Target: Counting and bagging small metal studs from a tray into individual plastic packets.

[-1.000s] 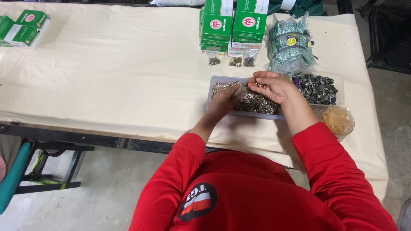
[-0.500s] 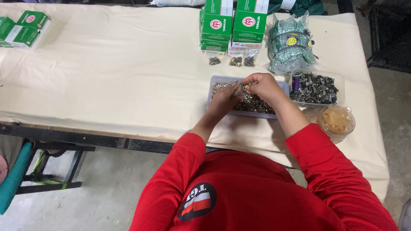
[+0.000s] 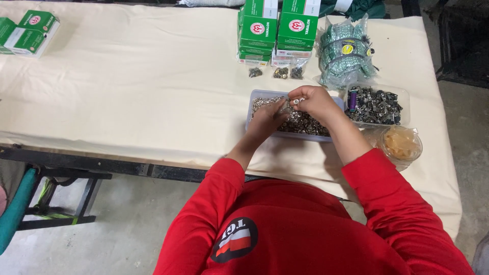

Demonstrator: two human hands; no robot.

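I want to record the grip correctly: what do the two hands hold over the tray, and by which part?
Both hands, left hand and right hand, pinch small silvery metal pieces at the fingertips, above the tray. Which part of each piece is gripped cannot be told.

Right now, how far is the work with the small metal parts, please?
Done: three small filled bags lie in front of the green boxes. In hand: the left hand and the right hand meet over the clear tray, fingers pinching small silvery pieces. Left: the tray is full of silvery parts, and a second tray holds darker parts.
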